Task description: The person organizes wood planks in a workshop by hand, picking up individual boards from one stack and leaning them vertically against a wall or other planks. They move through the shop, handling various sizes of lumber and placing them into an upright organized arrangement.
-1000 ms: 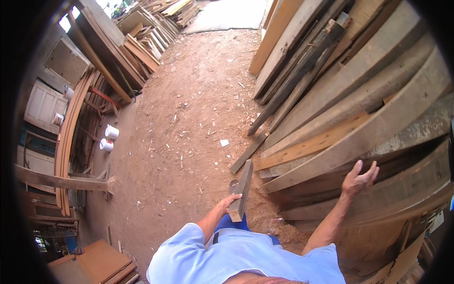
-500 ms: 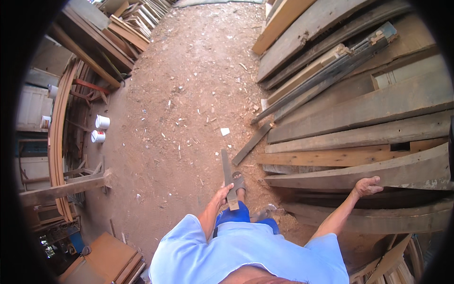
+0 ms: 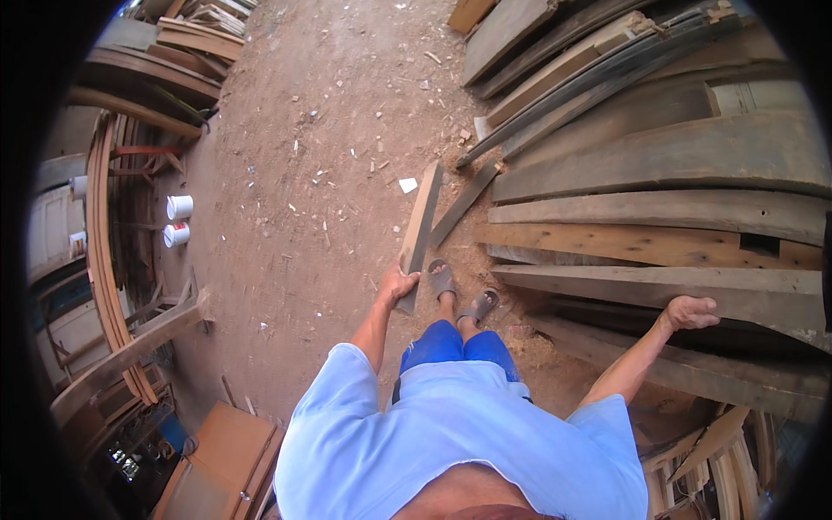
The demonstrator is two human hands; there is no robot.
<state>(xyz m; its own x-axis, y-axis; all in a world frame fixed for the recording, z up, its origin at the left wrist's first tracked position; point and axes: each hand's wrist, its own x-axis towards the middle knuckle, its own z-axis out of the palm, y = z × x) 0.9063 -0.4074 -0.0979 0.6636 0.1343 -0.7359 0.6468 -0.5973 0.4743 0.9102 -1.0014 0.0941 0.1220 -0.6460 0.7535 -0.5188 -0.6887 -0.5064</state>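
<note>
My left hand [image 3: 399, 282] is closed around a short length of squared timber [image 3: 422, 217]. The timber slants up and away over the dirt floor, pale on one face and grey on the other. Off to the right, my right hand [image 3: 692, 312] grips the edge of a long grey wooden plank [image 3: 598, 282]. That plank belongs to the stack on the right, and a dark gap lies under it. A second short timber offcut [image 3: 466, 204] rests on the floor, one end against the stacked boards.
Weathered boards [image 3: 659, 156] fill the right side. Two white buckets [image 3: 178, 208] stand at the left near long upright planks [image 3: 104, 225]. A wooden beam [image 3: 130, 351] juts in at lower left, above brown panels [image 3: 221, 451]. Wood scraps litter the dirt floor [image 3: 295, 173].
The timber in my left hand has been turned, now showing its pale long face and reaching farther forward. My right hand stays on the plank. The view has tilted, showing both sandalled feet.
</note>
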